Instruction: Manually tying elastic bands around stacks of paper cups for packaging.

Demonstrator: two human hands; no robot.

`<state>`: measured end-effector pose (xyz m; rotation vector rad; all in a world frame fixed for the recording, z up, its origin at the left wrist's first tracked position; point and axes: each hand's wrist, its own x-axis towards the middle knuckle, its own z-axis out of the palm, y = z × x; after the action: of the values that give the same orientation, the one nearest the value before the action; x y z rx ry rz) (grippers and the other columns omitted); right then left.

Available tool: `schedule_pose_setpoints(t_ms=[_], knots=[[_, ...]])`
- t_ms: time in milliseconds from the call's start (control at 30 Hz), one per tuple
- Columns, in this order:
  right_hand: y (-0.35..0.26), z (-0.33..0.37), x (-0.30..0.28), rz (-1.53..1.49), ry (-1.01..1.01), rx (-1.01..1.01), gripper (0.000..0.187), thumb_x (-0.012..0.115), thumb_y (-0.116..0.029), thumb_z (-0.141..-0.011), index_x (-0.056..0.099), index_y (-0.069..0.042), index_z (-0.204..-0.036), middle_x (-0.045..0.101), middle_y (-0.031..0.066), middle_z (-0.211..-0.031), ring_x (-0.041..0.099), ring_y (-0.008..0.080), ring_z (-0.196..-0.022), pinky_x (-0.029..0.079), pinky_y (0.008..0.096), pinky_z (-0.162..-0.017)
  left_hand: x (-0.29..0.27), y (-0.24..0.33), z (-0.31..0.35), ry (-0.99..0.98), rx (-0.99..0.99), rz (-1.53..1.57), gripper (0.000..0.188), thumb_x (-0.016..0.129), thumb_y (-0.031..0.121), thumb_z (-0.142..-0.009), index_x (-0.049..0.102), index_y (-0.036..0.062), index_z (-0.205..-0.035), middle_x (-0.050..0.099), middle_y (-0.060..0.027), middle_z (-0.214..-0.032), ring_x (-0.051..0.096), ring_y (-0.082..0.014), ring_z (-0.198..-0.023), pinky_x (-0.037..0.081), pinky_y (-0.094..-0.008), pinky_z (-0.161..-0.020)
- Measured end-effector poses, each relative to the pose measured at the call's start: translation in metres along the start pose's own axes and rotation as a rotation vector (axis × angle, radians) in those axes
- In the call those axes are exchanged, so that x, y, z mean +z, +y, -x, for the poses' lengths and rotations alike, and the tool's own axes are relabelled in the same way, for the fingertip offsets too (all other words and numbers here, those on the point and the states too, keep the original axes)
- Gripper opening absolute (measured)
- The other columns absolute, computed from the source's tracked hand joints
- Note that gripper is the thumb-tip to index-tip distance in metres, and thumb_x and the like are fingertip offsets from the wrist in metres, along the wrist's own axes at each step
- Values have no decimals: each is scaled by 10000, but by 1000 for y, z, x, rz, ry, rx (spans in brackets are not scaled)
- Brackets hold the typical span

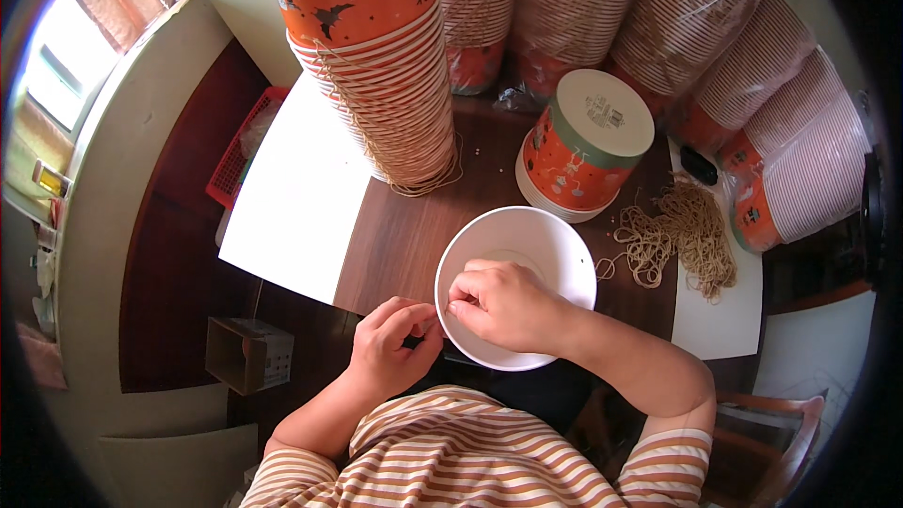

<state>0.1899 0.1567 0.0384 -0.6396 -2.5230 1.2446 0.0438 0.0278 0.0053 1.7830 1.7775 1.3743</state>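
A white-lined paper bucket [564,259] stands mouth up at the table's near edge, in front of my body. My right hand [508,306] reaches over its rim, with the fingers closed against the inside of the left wall. Outside that same wall is my left hand [395,339], thumb and fingers pinched together close to the rim. Whatever lies between the fingertips of either hand is too small or hidden to make out. A small dark hole shows in the bucket's right inner wall.
Behind the bucket, orange printed buckets [578,155] stand upside down. A tall stack of buckets [376,85] with strings hanging down it rises at left. Loose tan string [701,240] lies at right. Plastic-wrapped stacks [696,19] line the back. A cardboard box [249,356] sits lower left.
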Motion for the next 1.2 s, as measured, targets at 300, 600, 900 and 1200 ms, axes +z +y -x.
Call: schedule_pose_setpoints(t_ms=[300, 600, 900, 1200], knots=[[-3, 0, -4, 30, -24, 49, 157, 571, -145, -810, 615, -8, -746, 621, 172, -805, 624, 357, -752, 496, 440, -687, -5, 2, -2, -66, -23, -7, 222, 683, -64, -716, 625, -19, -925, 620, -90, -833, 617, -118, -663, 524, -222, -588], [-24, 15, -20, -93, 41, -20, 82, 651, -97, -817, 636, -18, -797, 580, 89, -738, 588, 207, -659, 464, 299, -589, -26, 29, -25, -32, 142, -37, 316, 765, 19, -656, 650, 25, -951, 636, -60, -799, 617, -169, -667, 500, -258, -539], [-34, 34, -20, -178, 73, -85, 50, 655, -36, -823, 628, -8, -853, 576, 79, -765, 595, 182, -666, 473, 285, -601, -26, 33, -23, -123, 384, -114, 262, 750, 11, -694, 648, 13, -936, 640, -73, -809, 610, -196, -671, 488, -291, -567], [-39, 46, -7, -144, 214, -203, 164, 669, -37, -796, 570, -40, -926, 551, 90, -782, 602, 249, -656, 495, 336, -579, -25, 40, -17, -137, 199, 195, 217, 661, -87, -711, 642, -18, -916, 601, -93, -724, 579, -168, -576, 460, -259, -484]])
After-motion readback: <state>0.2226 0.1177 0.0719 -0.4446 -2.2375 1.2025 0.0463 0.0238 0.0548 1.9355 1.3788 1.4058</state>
